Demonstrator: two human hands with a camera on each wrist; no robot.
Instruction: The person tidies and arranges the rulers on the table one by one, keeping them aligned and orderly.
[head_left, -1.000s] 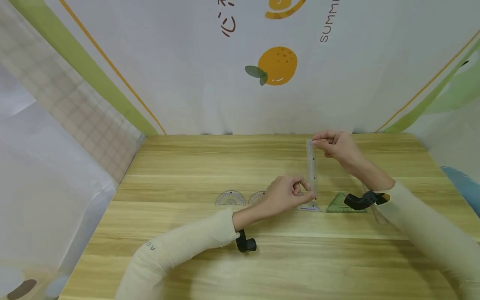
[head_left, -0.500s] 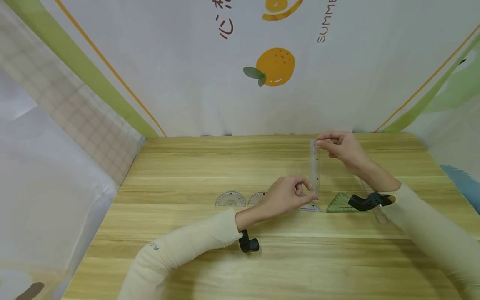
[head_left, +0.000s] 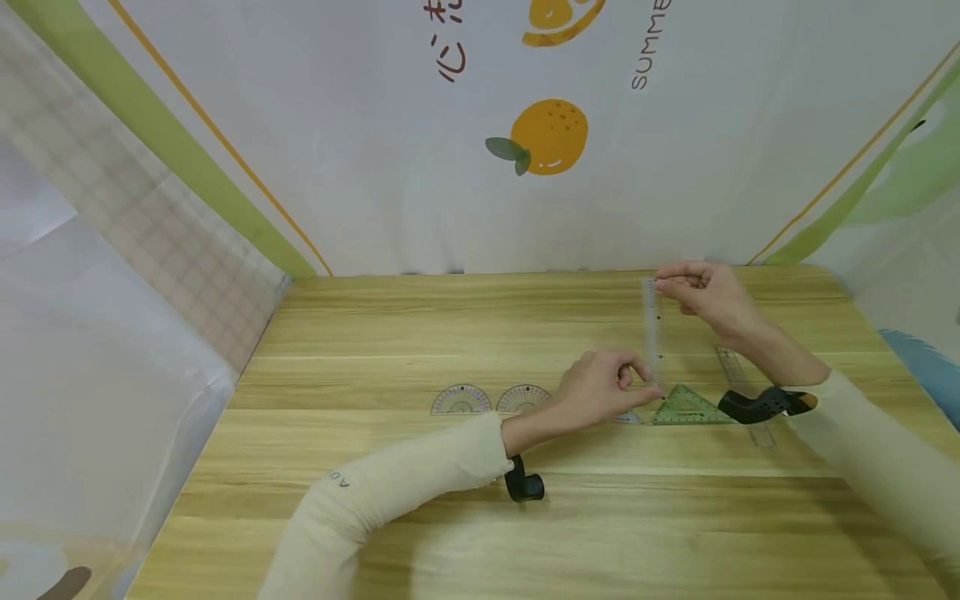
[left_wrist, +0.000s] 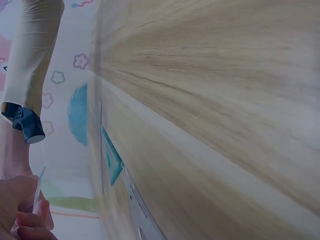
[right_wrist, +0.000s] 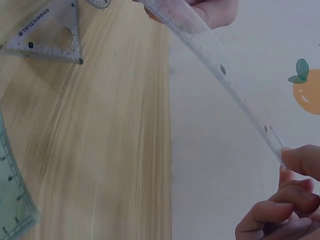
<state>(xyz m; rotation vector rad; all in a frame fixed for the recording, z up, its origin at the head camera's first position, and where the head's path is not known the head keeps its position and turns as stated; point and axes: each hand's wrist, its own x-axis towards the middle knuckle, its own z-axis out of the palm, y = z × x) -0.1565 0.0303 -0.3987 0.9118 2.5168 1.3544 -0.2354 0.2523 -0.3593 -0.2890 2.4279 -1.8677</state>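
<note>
a clear straight ruler [head_left: 653,329] is held above the worktop [head_left: 420,325], one end in each grip. the right hand [head_left: 708,296] pinches its far end between thumb and curled fingers; the left hand [head_left: 603,387] pinches its near end. just right of the left grip lies a green set square [head_left: 686,407], a clear set square [right_wrist: 47,30] partly under that hand, and two protractors [head_left: 487,399] to its left.

"ESSENTIALS" on clear set square [right_wrist: 47,32]; "SUMME" (cut off) on backdrop [head_left: 645,50]
</note>
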